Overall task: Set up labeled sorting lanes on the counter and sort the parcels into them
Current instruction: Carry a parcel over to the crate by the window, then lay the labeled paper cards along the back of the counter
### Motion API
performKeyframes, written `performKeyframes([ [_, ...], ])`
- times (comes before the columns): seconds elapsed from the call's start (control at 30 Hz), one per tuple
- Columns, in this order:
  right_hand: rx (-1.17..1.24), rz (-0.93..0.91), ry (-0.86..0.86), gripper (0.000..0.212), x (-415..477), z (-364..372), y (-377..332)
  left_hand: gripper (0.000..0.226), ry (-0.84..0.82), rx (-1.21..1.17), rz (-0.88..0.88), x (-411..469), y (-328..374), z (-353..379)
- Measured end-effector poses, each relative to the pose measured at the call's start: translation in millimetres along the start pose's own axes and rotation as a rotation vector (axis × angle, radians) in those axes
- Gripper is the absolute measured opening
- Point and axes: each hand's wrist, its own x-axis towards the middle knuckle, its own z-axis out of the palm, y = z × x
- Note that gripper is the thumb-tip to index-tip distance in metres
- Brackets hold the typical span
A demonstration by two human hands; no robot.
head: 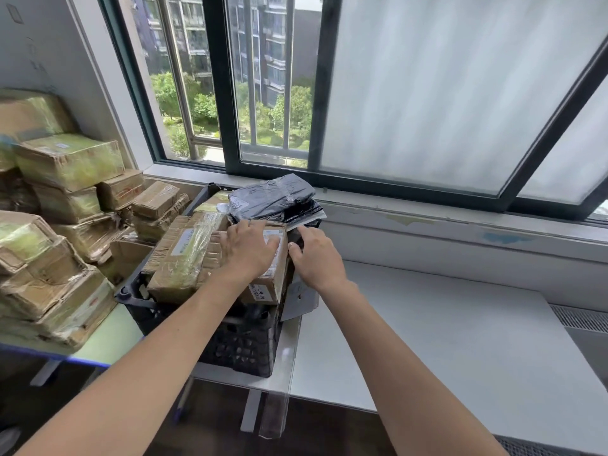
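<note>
Arms (158, 350) reach to the crate (243, 343) at the counter's (427, 324) left end. Left hand (250, 248) lies flat, fingers straight, on the box (273, 281) atop the crate. The box's long axis points toward the window (427, 93). Right hand (316, 258) touches its right edge; grip cannot be determined.

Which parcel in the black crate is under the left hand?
The small brown box with a white label, at the crate's near right; the left hand rests on it. The longer taped box lies beside it, grey bags behind.
</note>
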Motion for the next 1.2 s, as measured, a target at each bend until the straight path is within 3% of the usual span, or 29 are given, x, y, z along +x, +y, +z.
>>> performKeyframes([
  [0.3, -0.140, -0.235, -0.064, 0.056, -1, -28, 70, 0.046, 0.097, -0.065, -0.150, -31, 67, 41],
  [0.5, -0.187, -0.318, -0.111, 0.062, -11, -37, 112, 0.035, 0.396, -0.210, -0.030, -67, 112, 66],
  [0.67, -0.209, -0.340, -0.178, 0.063, -12, -34, 137, 0.038, 0.250, -0.241, -0.037, -81, 129, 92],
  [0.9, -0.219, -0.316, -0.230, 0.065, -15, -23, 181, 0.043, 0.011, -0.109, -0.172, -82, 126, 146],
  [1.2, -0.240, -0.266, -0.295, 0.065, 9, 9, 202, 0.048, -0.111, -0.055, -0.274, -52, 93, 185],
])
